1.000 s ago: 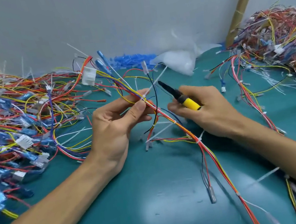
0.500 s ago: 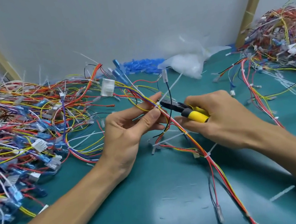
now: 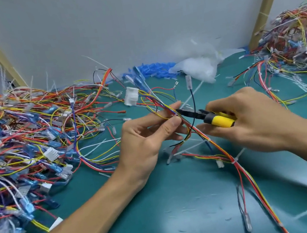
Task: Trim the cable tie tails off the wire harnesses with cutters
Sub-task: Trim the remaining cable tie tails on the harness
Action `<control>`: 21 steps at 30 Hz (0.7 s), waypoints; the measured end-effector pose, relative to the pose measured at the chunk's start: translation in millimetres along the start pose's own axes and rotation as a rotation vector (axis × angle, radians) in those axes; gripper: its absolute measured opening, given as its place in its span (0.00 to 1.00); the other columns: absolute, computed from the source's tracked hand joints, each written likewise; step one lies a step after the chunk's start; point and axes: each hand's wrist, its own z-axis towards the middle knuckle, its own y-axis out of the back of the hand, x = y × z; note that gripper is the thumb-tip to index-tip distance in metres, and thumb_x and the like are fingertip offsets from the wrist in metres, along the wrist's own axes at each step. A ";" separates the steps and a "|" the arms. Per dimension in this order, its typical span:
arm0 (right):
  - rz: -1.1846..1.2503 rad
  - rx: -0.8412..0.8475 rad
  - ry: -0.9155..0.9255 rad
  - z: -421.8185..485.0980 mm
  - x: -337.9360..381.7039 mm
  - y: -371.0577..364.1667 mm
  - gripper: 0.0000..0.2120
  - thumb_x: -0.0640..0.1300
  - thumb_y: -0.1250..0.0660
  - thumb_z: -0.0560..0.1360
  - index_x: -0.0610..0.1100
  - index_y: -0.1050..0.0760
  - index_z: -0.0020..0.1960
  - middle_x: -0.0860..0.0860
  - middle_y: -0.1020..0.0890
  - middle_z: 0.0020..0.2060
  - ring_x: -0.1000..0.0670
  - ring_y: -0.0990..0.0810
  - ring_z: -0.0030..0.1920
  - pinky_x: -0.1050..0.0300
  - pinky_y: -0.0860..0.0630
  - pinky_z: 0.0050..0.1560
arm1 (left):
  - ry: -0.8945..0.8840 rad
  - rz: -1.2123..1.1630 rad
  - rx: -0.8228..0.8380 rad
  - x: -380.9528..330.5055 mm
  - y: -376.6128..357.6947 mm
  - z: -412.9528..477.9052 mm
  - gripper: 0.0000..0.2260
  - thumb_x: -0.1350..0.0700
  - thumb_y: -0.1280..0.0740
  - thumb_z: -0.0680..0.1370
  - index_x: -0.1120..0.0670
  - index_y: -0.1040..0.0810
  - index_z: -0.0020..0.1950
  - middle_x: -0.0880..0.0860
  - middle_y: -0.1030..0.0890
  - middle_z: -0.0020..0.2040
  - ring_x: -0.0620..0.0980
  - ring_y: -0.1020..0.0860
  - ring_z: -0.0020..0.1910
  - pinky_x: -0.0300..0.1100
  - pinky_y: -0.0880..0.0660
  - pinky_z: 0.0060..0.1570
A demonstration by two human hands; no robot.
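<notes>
Teal matting covers the bench (image 3: 178,208), with a plain grey panel behind its far edge. A deep tangle of harnesses (image 3: 22,136) fills the left edge, a second heap (image 3: 296,41) sits in the far right corner, and a crumpled clear bag (image 3: 199,67) lies against the far edge between them. Our left hand (image 3: 148,139) pinches the wire harness (image 3: 223,151) between thumb and forefinger, lifted a little over the middle of the bench, the bundle running down toward the near right edge. Our right hand (image 3: 253,121) is wrapped round the yellow handles of the cutters (image 3: 208,117), whose black nose meets the bundle right at our left fingertips. A white cable tie tail (image 3: 194,91) stands out from that spot toward the far edge. Whether the blades have closed on it we cannot tell; our fingers hide the tie head.

We judge this to be the cut itself. To do it well we should lay the flat face of the blades against the tie head, so no sharp stub is left, and check that only white plastic sits between them, since thin red, yellow and black wires pass just beside the nose. A further untrimmed tie (image 3: 235,161) waits lower down the harness.
</notes>
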 end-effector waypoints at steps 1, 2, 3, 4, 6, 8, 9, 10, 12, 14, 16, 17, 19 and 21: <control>-0.082 -0.001 0.014 -0.4 -1.2 4.2 0.24 0.72 0.41 0.75 0.52 0.28 0.38 0.49 0.28 0.26 0.44 0.30 0.32 0.49 0.32 0.31 | -0.016 0.042 -0.013 -0.2 -1.0 -0.9 0.06 0.61 0.25 0.75 0.57 0.11 0.50 0.56 0.13 0.40 0.52 0.15 0.35 0.41 0.19 0.37; -0.170 -0.014 0.025 -0.6 -2.6 8.2 0.25 0.72 0.41 0.77 0.51 0.27 0.39 0.50 0.26 0.28 0.43 0.27 0.33 0.49 0.30 0.32 | -0.032 0.084 -0.037 -0.7 -2.5 -2.2 0.04 0.59 0.24 0.74 0.57 0.12 0.47 0.56 0.14 0.37 0.53 0.16 0.32 0.41 0.20 0.33; -0.242 -0.035 0.037 -0.9 -3.8 12.0 0.24 0.70 0.41 0.78 0.51 0.26 0.41 0.51 0.23 0.31 0.42 0.25 0.36 0.48 0.28 0.34 | -0.049 0.136 -0.071 -1.4 -3.7 -3.9 0.05 0.57 0.23 0.72 0.57 0.12 0.45 0.56 0.15 0.34 0.53 0.17 0.29 0.41 0.21 0.30; -0.285 -0.055 0.047 -1.3 -4.3 15.1 0.22 0.69 0.41 0.78 0.51 0.25 0.43 0.52 0.21 0.34 0.41 0.23 0.39 0.48 0.27 0.35 | -0.065 0.189 -0.098 -2.6 -4.9 -5.4 0.06 0.55 0.22 0.71 0.56 0.12 0.44 0.56 0.16 0.33 0.54 0.18 0.27 0.40 0.23 0.27; -0.309 -0.080 0.067 -2.5 -4.4 19.7 0.18 0.66 0.40 0.78 0.53 0.23 0.49 0.54 0.21 0.41 0.41 0.21 0.44 0.47 0.25 0.38 | -0.069 0.235 -0.107 -5.1 -5.8 -7.4 0.06 0.53 0.21 0.72 0.54 0.13 0.44 0.57 0.17 0.31 0.57 0.18 0.24 0.38 0.25 0.24; -0.325 -0.073 0.086 -2.8 -4.8 21.6 0.16 0.62 0.39 0.79 0.52 0.23 0.54 0.53 0.22 0.44 0.41 0.21 0.47 0.45 0.24 0.40 | -0.026 0.221 -0.078 -7.0 -5.7 -7.9 0.09 0.50 0.22 0.75 0.53 0.15 0.39 0.58 0.16 0.32 0.59 0.19 0.24 0.39 0.26 0.23; -0.332 -0.070 0.097 -2.9 -5.2 21.0 0.15 0.60 0.39 0.79 0.50 0.23 0.56 0.52 0.22 0.45 0.40 0.22 0.48 0.44 0.23 0.41 | -0.004 0.204 -0.066 -7.9 -5.2 -7.7 0.12 0.48 0.24 0.76 0.54 0.17 0.37 0.59 0.17 0.32 0.59 0.19 0.24 0.41 0.26 0.22; -0.340 -0.073 0.109 -3.1 -5.4 19.9 0.15 0.58 0.38 0.79 0.49 0.22 0.56 0.50 0.23 0.45 0.39 0.22 0.48 0.44 0.23 0.41 | 0.022 0.171 -0.053 -8.9 -4.9 -6.9 0.14 0.47 0.26 0.76 0.54 0.18 0.35 0.60 0.17 0.32 0.59 0.19 0.24 0.43 0.26 0.22; -0.361 -0.077 0.131 -2.9 -3.6 17.3 0.15 0.55 0.38 0.78 0.47 0.22 0.56 0.49 0.23 0.43 0.38 0.22 0.47 0.44 0.24 0.39 | 0.083 0.062 -0.020 -9.6 -4.1 -4.7 0.13 0.49 0.27 0.77 0.55 0.17 0.37 0.61 0.17 0.33 0.58 0.19 0.25 0.42 0.25 0.23; -0.360 -0.049 0.136 -1.7 0.5 14.7 0.15 0.56 0.40 0.78 0.47 0.23 0.56 0.49 0.24 0.44 0.39 0.22 0.48 0.43 0.23 0.40 | 0.143 -0.039 -0.013 -9.4 -3.0 -2.3 0.10 0.54 0.28 0.78 0.56 0.15 0.38 0.61 0.17 0.34 0.57 0.18 0.27 0.40 0.25 0.24; -0.326 -0.017 0.129 -1.2 4.1 10.5 0.14 0.57 0.42 0.79 0.48 0.26 0.54 0.51 0.26 0.45 0.40 0.23 0.49 0.42 0.23 0.42 | 0.183 -0.095 -0.032 -8.6 -2.0 -0.5 0.09 0.56 0.30 0.77 0.57 0.14 0.39 0.61 0.16 0.35 0.57 0.16 0.29 0.39 0.24 0.25; -0.304 -0.011 0.124 -1.2 5.2 7.8 0.13 0.58 0.43 0.80 0.50 0.29 0.52 0.52 0.27 0.45 0.41 0.23 0.49 0.42 0.24 0.43 | 0.197 -0.117 -0.039 -8.6 -2.1 0.2 0.09 0.56 0.31 0.76 0.57 0.14 0.39 0.61 0.15 0.36 0.57 0.15 0.31 0.38 0.23 0.26; -0.259 -0.001 0.102 -1.2 7.6 3.0 0.12 0.61 0.44 0.80 0.52 0.34 0.49 0.55 0.28 0.44 0.42 0.24 0.46 0.42 0.24 0.42 | 0.216 -0.150 -0.045 -9.4 -2.6 0.9 0.10 0.56 0.31 0.76 0.57 0.13 0.39 0.61 0.15 0.36 0.56 0.14 0.33 0.37 0.22 0.28; -0.213 -0.001 0.078 -1.2 10.4 -0.1 0.14 0.63 0.44 0.80 0.52 0.35 0.46 0.55 0.28 0.41 0.42 0.26 0.42 0.43 0.25 0.40 | 0.220 -0.169 -0.054 -9.6 -2.6 0.9 0.10 0.57 0.31 0.76 0.58 0.13 0.39 0.61 0.14 0.37 0.56 0.14 0.34 0.36 0.21 0.30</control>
